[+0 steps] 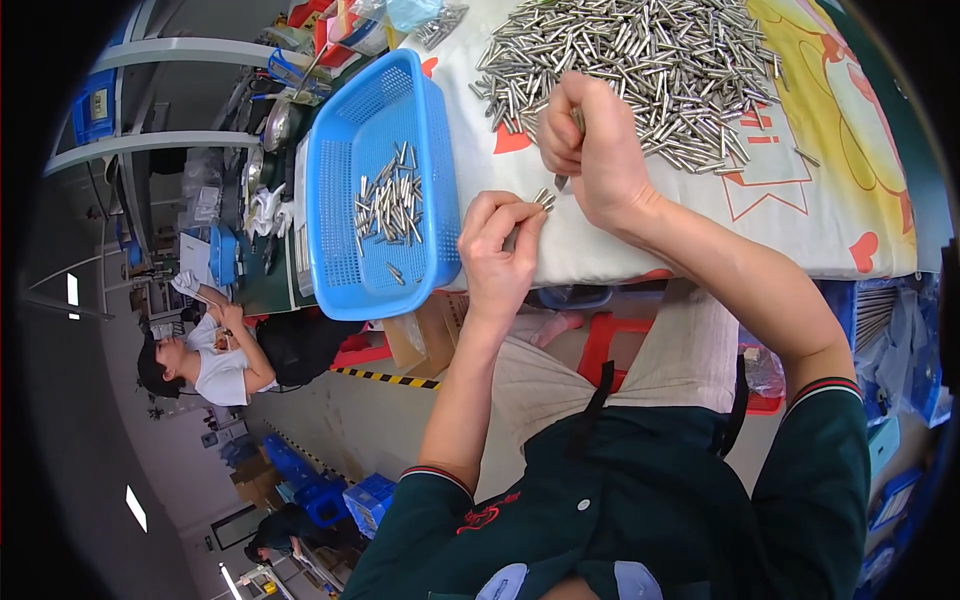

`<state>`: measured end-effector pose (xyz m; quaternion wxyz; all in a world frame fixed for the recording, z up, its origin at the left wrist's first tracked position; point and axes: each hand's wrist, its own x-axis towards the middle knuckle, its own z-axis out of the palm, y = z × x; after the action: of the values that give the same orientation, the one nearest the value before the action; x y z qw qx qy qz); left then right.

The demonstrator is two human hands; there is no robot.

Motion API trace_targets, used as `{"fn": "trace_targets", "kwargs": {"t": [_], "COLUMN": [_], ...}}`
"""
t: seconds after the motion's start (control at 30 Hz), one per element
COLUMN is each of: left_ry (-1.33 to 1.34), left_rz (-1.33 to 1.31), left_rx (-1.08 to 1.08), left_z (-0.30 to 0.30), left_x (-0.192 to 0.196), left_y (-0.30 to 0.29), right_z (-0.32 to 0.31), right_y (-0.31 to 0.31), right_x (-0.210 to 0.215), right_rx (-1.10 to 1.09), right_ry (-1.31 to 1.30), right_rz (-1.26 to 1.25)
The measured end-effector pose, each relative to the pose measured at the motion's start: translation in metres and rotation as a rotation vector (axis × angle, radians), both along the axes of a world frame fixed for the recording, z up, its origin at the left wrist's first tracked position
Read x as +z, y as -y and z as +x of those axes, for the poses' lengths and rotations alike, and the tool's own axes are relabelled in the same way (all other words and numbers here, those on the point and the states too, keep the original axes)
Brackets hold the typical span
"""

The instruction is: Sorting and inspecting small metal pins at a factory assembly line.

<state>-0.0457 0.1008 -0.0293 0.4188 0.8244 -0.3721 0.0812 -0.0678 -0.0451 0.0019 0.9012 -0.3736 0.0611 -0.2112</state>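
Several short, cylindrical silvery metal pins [544, 199], pinched in left hand [497, 245], three o'clock of blue rectangular plastic basket [437, 140]; right hand [597, 140], at their one o'clock, fisted round grey tool [561, 184] (kind unclear); steady pinch advisable.

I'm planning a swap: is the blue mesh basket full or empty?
The blue mesh basket is partly filled: metal pins cover only part of its floor.
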Motion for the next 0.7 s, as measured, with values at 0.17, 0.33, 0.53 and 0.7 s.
{"fn": "trace_targets", "kwargs": {"t": [0.17,0.33,0.53,0.7], "left_ry": [0.101,0.132,0.132,0.134], "left_rz": [-0.005,0.030,0.018,0.012], "left_rx": [-0.061,-0.066,-0.057,-0.055], "left_z": [0.0015,0.0010,0.0015,0.0019], "left_x": [0.0006,0.0010,-0.0008,-0.0007], "left_y": [0.0032,0.0023,0.0030,0.0031], "right_z": [0.0053,0.0068,0.0097,0.0085], "right_y": [0.0080,0.0020,0.0040,0.0022], "right_x": [-0.0066,-0.0077,-0.0079,-0.0052], "right_rx": [0.056,0.034,0.054,0.092], "right_ry": [0.044,-0.007,0.000,-0.046], "right_rz": [0.007,-0.005,-0.010,0.024]}}
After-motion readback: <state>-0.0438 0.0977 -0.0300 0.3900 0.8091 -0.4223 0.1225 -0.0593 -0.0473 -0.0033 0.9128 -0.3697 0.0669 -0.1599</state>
